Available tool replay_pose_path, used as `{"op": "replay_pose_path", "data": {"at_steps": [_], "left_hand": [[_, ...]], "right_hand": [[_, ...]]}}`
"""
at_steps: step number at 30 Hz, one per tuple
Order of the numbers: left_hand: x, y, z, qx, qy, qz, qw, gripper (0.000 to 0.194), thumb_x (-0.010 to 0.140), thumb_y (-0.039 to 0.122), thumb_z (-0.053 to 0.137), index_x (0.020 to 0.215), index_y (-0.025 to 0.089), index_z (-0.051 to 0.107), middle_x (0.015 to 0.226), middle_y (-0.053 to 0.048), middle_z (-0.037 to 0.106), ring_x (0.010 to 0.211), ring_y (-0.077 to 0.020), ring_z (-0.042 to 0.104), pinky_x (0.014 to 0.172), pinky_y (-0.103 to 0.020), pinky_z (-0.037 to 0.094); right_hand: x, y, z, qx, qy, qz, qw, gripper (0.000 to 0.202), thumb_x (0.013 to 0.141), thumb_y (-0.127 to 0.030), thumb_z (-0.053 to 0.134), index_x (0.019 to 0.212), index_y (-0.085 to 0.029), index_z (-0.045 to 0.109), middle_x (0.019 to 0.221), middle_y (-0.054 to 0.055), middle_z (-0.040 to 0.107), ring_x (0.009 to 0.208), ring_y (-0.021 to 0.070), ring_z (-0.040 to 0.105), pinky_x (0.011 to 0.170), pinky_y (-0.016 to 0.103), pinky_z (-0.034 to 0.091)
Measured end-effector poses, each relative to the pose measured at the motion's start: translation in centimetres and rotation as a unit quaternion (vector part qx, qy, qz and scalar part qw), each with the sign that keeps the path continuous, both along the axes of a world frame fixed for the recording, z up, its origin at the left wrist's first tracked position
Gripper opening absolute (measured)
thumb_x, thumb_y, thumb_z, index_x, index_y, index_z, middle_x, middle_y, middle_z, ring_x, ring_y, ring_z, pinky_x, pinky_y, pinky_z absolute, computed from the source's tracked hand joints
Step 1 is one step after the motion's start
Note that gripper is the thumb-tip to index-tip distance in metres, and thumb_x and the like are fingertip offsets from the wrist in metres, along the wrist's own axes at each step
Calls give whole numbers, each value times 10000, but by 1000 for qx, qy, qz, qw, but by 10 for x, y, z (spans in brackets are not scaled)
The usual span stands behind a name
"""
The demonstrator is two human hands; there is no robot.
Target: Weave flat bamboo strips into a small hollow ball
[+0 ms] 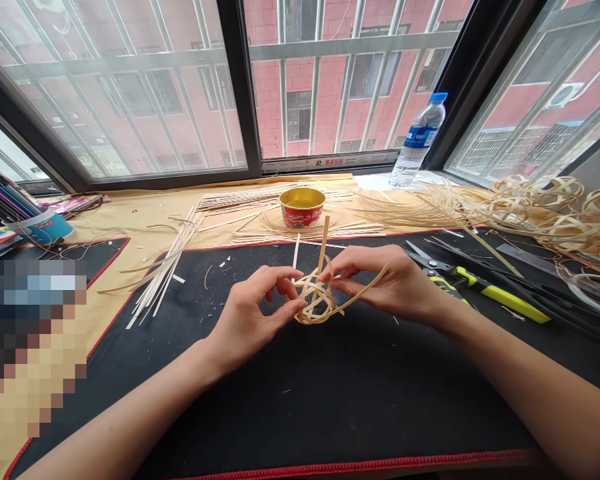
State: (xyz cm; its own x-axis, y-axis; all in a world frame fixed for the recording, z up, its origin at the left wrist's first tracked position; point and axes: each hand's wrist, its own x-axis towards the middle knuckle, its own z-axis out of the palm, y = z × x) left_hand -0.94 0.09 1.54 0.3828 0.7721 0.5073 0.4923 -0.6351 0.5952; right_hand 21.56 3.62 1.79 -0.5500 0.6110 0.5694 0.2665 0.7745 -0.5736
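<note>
A small round woven ball of bamboo strips [316,305] is held between my two hands, just above the black mat [330,400]. My left hand [260,303] grips its left side, thumb in front and fingers behind. At the ball's upper right, my right hand [380,280] pinches a strip between thumb and fingers; the exact hold is partly hidden. Loose strip ends stick out of the weave: one wide strip [324,243] points upward, and a curved one [367,291] reaches right in front of my right hand.
Behind the ball stands a red and gold tin [303,212] among bamboo strips. More strips [167,273] lie left. Scissors [425,257] and a yellow-black cutter [505,297] lie right, below woven balls [555,220]. A water bottle [417,143] stands by the window; a pen cup [45,227] is left.
</note>
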Motion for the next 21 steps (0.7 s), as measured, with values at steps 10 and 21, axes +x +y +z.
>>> {"op": "replay_pose_path", "data": {"at_steps": [10,21], "left_hand": [[-2,1,0,44,8,-68,997,264,786,175,698,1042,163,637,707,1,666,747,-131,573,720,-245,482],[-3,0,1,65,25,-92,993,237,792,186,691,1024,156,656,666,-1,652,753,-140,550,698,-239,488]], "right_hand": [[-1,-2,4,-5,-24,-11,1000,76,822,-129,607,823,-170,671,868,52,697,819,165,665,767,292,555],[-6,-3,-7,109,-42,-46,992,101,806,-158,658,907,-154,666,924,78,669,837,166,653,749,275,534]]}}
